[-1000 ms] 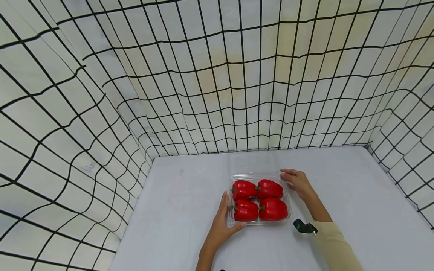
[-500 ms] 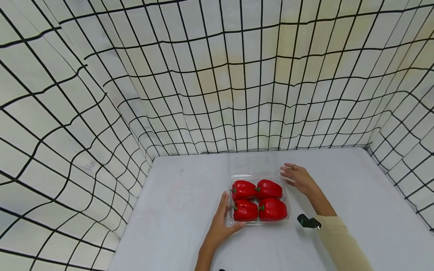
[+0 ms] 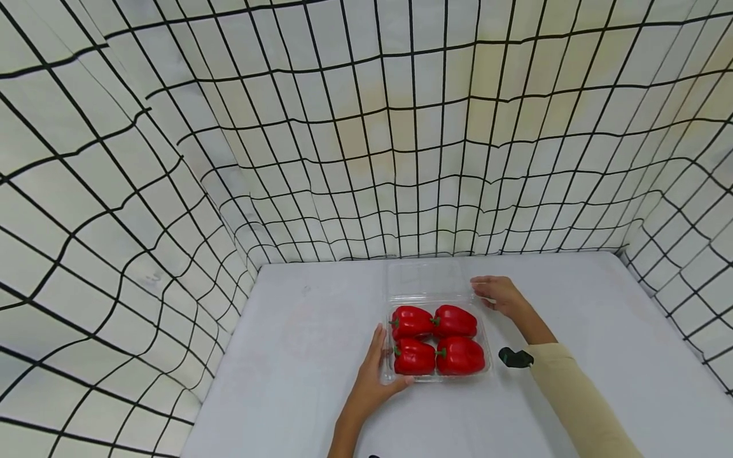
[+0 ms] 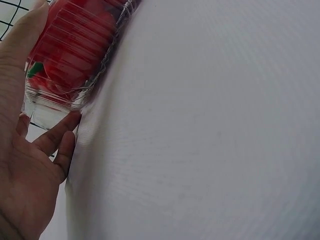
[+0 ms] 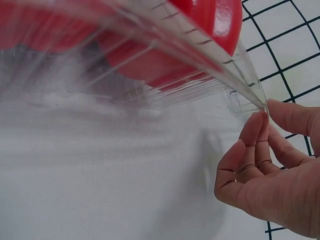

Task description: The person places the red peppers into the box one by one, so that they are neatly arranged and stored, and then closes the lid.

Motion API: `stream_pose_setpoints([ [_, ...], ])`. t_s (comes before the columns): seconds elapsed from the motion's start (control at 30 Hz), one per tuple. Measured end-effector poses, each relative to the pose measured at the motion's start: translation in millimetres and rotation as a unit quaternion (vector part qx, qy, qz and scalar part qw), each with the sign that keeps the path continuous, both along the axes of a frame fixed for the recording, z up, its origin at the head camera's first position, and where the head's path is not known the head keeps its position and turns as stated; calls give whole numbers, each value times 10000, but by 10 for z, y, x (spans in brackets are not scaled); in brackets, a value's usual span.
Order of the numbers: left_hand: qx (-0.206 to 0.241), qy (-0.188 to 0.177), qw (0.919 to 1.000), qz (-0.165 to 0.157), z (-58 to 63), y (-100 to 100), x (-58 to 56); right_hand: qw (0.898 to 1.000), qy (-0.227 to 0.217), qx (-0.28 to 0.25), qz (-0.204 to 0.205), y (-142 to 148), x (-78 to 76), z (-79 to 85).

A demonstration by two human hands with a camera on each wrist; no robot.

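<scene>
Several red bell peppers (image 3: 460, 355) with green stems lie in two rows inside a clear plastic clamshell container (image 3: 452, 378). Its clear lid (image 3: 426, 280) lies folded back toward the far net. My left hand (image 3: 366, 385) holds the container's near left corner, thumb along the front wall and fingers along the left side; the left wrist view shows that hand (image 4: 30, 175) against the ribbed plastic wall. At the far right, my right hand (image 3: 501, 296) is by the lid's hinge end. In the right wrist view, the right hand's thumb and fingertips (image 5: 260, 120) pinch a clear plastic edge.
The container stands on a white-covered table (image 3: 309, 356). Black netting (image 3: 343, 191) over white sheeting rises behind the table and at both sides. A small dark device (image 3: 515, 358) sits at the right sleeve's cuff.
My right hand first lifted off the container's right side and moved slightly away, then came back in, farther up beside the lid, fingers drawn together. Left hand and peppers stay put.
</scene>
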State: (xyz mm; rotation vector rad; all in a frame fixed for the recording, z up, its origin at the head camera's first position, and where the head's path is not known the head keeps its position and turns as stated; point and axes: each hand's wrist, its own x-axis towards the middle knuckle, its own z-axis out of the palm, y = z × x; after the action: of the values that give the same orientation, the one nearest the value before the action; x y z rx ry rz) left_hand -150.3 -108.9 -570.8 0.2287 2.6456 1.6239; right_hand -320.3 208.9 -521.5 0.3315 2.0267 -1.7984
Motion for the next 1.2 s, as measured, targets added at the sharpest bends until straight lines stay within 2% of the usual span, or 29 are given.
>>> stream_pose_setpoints([
  [0.17,-35,1,10000,16,7,20,-9,9999,162,-34,-39,20,21,14],
  [0.43,-93,25,9999,47,19,31,-2,9960,880,-166,32,78,93,33],
  [0.7,8,45,10000,4,-14,20,23,9915,1260,-277,150,137,281,3],
  [0.93,65,105,9999,-23,-2,19,34,9883,1502,12,284,178,483,-21],
  [1.2,59,-5,10000,51,-1,27,9,9836,1637,725,202,172,650,-97],
])
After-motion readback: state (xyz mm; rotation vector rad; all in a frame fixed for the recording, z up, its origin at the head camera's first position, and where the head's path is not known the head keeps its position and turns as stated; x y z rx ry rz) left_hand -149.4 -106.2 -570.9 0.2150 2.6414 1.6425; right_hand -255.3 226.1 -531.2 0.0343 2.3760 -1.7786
